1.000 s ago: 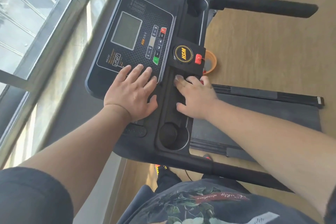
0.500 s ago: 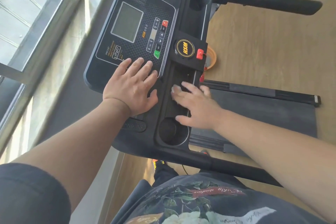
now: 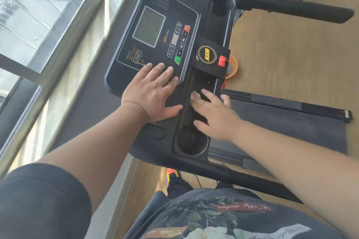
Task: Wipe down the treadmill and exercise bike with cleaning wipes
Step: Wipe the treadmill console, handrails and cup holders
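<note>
I stand at the treadmill console [image 3: 155, 48], which fills the middle of my view, tilted, with the window [image 3: 35, 25] off to its left. My left hand [image 3: 151, 93] lies flat on the console's lower panel, fingers spread wide, palm down, holding nothing; its fingertips reach just short of the green button [image 3: 177, 59] and the grey display [image 3: 148, 26] sits further up the panel. Right of that hand, in the console's long black tray [image 3: 200, 85], my right hand [image 3: 215, 117] presses down with fingers splayed and blurred. A pale scrap shows under its fingertips, possibly a wipe [image 3: 194, 97], but I cannot tell for sure. Just below that hand is the console's near cup holder [image 3: 191, 140]. Above it sit the round yellow HSM badge [image 3: 206, 54] and the red safety key [image 3: 222, 60]. Right of the console, the running belt [image 3: 281, 122] stretches away over the wooden floor [image 3: 291, 54].
</note>
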